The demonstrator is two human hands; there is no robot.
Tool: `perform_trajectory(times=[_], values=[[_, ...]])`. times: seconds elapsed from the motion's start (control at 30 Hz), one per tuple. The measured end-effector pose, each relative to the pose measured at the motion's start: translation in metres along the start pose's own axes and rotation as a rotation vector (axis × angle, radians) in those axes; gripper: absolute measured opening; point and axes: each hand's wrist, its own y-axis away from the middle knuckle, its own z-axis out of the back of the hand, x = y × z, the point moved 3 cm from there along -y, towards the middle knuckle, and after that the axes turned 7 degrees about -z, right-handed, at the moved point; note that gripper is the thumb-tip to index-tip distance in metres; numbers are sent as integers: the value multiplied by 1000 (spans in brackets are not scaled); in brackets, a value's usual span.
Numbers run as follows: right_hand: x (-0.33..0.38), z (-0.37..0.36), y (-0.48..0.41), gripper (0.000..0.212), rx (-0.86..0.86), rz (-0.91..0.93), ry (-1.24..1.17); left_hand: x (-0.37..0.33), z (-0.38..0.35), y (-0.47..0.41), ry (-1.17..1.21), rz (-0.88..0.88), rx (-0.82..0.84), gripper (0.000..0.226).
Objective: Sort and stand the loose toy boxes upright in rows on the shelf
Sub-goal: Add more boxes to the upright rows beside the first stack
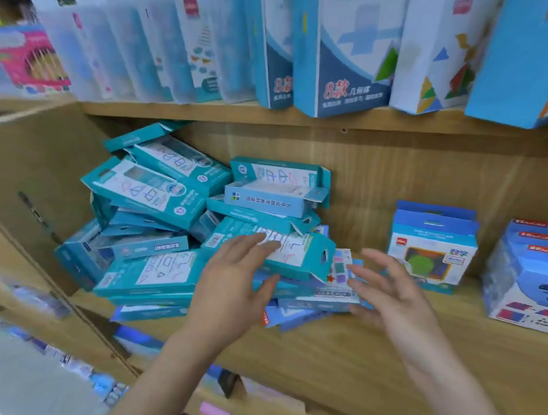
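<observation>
Head view: a wooden shelf point(386, 352) carries a loose heap of teal toy boxes point(153, 195) piled against its left wall and back panel; most lie flat or tilted across one another, none of them upright. At the right end of the heap, toward the front edge of the shelf, one teal box point(298, 256) lies tilted on top of several flat blue boxes point(292, 313). The left hand point(232, 280) rests on this teal box with fingers spread and fairly straight, the fingertips on its white printed face, the thumb stretched out along its front side; it grips nothing. The right hand point(391, 295) hovers just beside the heap's right end, fingers spread and loosely bent, holding nothing; whether its fingertips touch the flat box with coloured squares point(340, 270) cannot be told. Farther right, near the back panel, a blue-and-white box with a green circle point(429, 252) stands upright in front of others like it; at the right edge of the shelf stands a row of blue boxes point(533, 276). On the shelf board above, tall blue-and-white boxes point(348, 47) and clear plastic cases point(130, 49) stand in rows, leaning slightly.
</observation>
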Motion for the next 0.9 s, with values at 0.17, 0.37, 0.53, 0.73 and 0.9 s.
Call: perform_trajectory(times=[0.17,0.37,0.53,0.73,0.9], values=[[7,-73,-2,45,-88,4,10,67,-4,-9,-199,-17,395,90],[25,-97,18,42,-299,152,77,69,-9,-23,-143,-242,264,65],[40,-105,27,49,-239,247,-34,85,18,-26,234,-247,29,41],[31,-122,10,74,-129,252,250,99,49,-30,742,-9,-277,8],[14,-131,-8,82,-223,229,1139,108,54,-31,1235,288,-354,19]])
